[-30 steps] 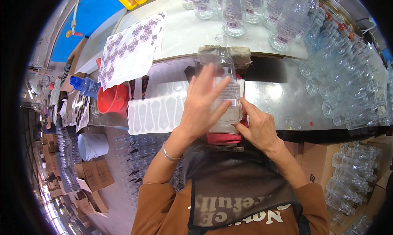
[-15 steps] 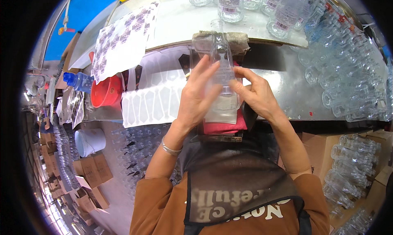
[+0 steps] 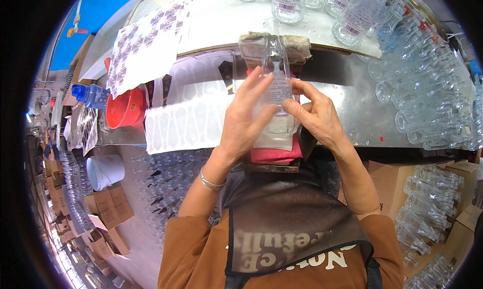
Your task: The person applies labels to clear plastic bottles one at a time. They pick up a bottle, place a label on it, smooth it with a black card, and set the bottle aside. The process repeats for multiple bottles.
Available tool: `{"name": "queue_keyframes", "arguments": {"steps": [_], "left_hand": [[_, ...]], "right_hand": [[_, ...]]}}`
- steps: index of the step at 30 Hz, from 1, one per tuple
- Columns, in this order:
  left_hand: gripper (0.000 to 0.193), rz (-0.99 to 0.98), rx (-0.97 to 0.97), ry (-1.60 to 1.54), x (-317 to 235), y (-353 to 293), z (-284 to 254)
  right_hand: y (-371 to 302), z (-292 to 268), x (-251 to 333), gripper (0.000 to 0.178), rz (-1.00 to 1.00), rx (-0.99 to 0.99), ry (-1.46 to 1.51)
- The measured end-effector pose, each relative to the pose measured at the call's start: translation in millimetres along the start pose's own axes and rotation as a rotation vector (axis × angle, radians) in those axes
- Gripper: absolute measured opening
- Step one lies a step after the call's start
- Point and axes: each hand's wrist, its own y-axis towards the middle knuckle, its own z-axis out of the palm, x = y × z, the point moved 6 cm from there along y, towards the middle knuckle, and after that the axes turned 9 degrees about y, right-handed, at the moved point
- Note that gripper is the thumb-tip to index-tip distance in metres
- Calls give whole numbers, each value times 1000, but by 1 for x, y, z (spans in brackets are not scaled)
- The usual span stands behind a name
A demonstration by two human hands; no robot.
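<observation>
A clear glass bottle with a printed label lies in front of me, its neck pointing away. The neck rests on a folded beige cloth; the body is over a white pad and a red cloth. My left hand is at the bottle's left side, fingers stretched and apart, the thumb near the label's lower part. Against the right side, my right hand has its thumb and bent forefinger on the bottle at the label's edge. Its other fingers are curled and partly hidden.
Label sheets and a backing sheet lie left, near a red bucket and blue-capped bottle. Labelled bottles stand on the white board ahead. Many clear bottles lie at right. Cartons and a white bucket are below.
The view has shifted slightly. My left thumb and fingers have moved a little over the label, while my right hand stays at the bottle's right side.
</observation>
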Motion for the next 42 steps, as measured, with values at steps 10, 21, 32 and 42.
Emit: {"name": "queue_keyframes", "arguments": {"steps": [10, 21, 32, 42], "left_hand": [[53, 1, 5, 20, -4, 2, 0], [57, 32, 18, 113, -7, 3, -4], [58, 56, 32, 124, -8, 5, -3], [58, 64, 55, 130, -8, 7, -5]], "right_hand": [[0, -1, -3, 55, -9, 19, 35], [5, -10, -18, 50, 82, 38, 328], [1, -52, -52, 26, 35, -268, 795], [15, -26, 33, 31, -264, 17, 92]]}}
